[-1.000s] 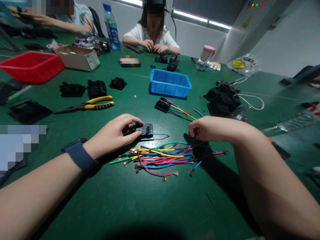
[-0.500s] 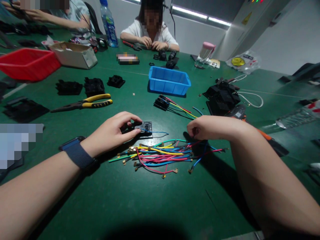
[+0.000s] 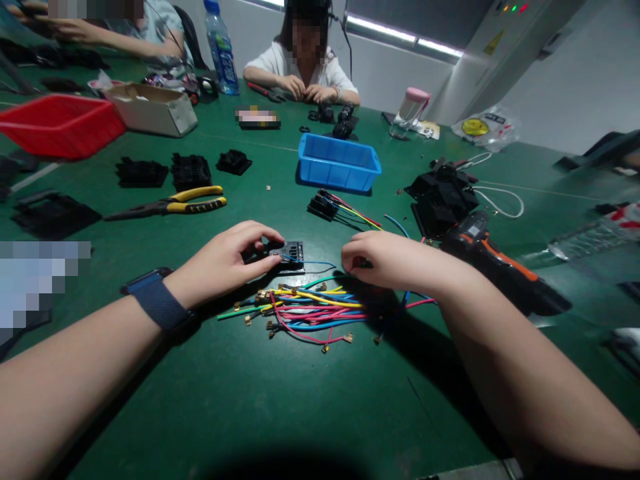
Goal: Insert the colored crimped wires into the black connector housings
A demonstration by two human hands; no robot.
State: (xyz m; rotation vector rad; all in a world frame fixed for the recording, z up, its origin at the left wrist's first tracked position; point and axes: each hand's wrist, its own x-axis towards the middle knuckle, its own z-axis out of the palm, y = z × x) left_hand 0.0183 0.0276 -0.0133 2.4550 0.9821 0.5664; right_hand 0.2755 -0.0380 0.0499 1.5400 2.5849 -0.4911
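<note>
My left hand (image 3: 245, 257), a dark watch band on its wrist, has its thumb and fingers closed around the left end of a small black plastic part (image 3: 296, 253) on the table. A thin blue wire (image 3: 320, 264) runs from that part toward the right. Just beyond the wire's free end is my right hand (image 3: 375, 260), its fingers curled together; whatever they may hold is hidden. Below both hands lies a bundle of red, yellow, blue and green wires (image 3: 310, 310) with brass-coloured terminals. The right hand's shadow falls across the bundle's right side.
A black part with coloured wires (image 3: 323, 205) lies ahead, below a blue bin (image 3: 340, 175). Yellow-handled pliers (image 3: 173, 205) are at left, near several black parts and a red bin (image 3: 60, 137). An orange-black power tool (image 3: 505, 263) lies at right. A co-worker (image 3: 305, 80) sits opposite.
My right hand has moved left, closer to the blue wire's end and the black part. My left hand keeps its hold on the part. The view has shifted slightly.
</note>
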